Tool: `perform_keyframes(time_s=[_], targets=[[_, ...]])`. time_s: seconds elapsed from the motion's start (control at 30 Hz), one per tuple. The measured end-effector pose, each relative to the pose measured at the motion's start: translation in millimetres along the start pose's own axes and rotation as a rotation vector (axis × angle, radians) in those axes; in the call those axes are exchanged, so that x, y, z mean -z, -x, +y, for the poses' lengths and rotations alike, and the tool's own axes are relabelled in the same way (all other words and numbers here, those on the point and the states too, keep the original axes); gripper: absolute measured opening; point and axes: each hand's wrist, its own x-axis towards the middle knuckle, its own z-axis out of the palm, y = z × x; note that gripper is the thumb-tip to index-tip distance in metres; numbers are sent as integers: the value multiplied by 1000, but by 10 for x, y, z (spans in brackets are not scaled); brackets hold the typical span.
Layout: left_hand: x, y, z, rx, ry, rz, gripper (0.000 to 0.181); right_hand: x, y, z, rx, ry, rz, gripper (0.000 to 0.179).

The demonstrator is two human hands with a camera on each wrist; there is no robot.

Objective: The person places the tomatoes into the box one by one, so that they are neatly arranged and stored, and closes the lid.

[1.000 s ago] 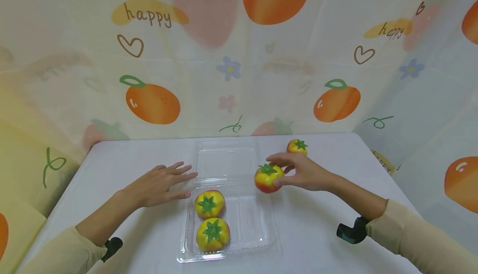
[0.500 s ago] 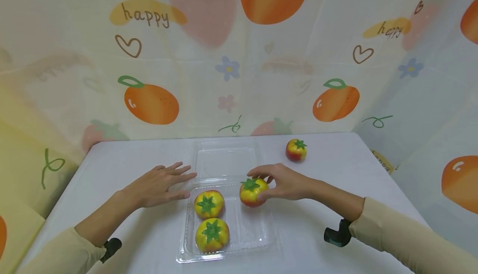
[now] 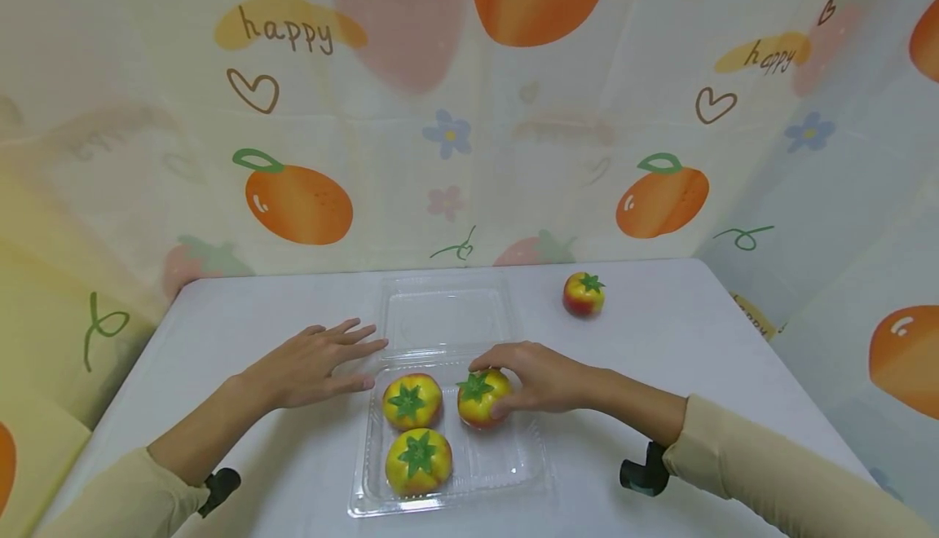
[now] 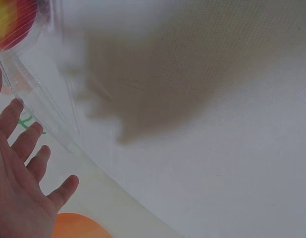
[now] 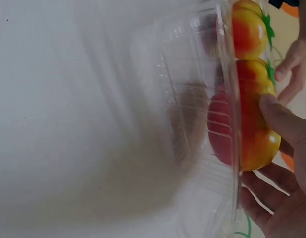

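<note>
Presently: round fruit in hand at the tray, contact with floor unconfirmed

Notably, the right hand [image 3: 539, 375] pinches one red-and-yellow fruit [image 3: 480, 401] between thumb and fingers, over the far right part of the clear tray [image 3: 506, 448]. Through the tray's wall the right wrist view shows the fruit's lower part below the rim; whether it bears on the floor cannot be told. The left hand [image 3: 323, 364] is spread, just beside the tray's left edge; contact is not confirmed.

Two seated fruits [image 3: 419, 463] occupy the left side. A spare fruit [image 3: 584, 295] stands on the counter [image 3: 653, 302], well apart. The lid [image 3: 444, 322] lies folded back.

Hazards, as judged: a release before the underside is supported could let the round, glossy fruit drop or roll into its neighbours. Fingers catching the right rim on withdrawal could drag the thin tray, particularly if the left hand is not restraining it.
</note>
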Motion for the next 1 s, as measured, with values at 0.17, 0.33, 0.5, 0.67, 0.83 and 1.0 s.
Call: perform_keyframes(time_s=[0.17,0.33,0.5,0.67,0.83,1.0], targets=[[12,13,8,6,6,-9,62,-50,-6,-8,-20,55,17,54],[33,22,20,0,15,-8,62,-68,11,-11,-28,99,39,55],[26,15,15,8,20,-12,62,-95,35,7,3,183,93,56],[11,8,2,14,20,-13,62,-108,60,26,18,274,146,60],[5,7,4,25,20,-19,63,-101,76,33,-7,301,171,64],[6,6,10,29,19,-21,63,-84,88,38,-42,251,150,64]])
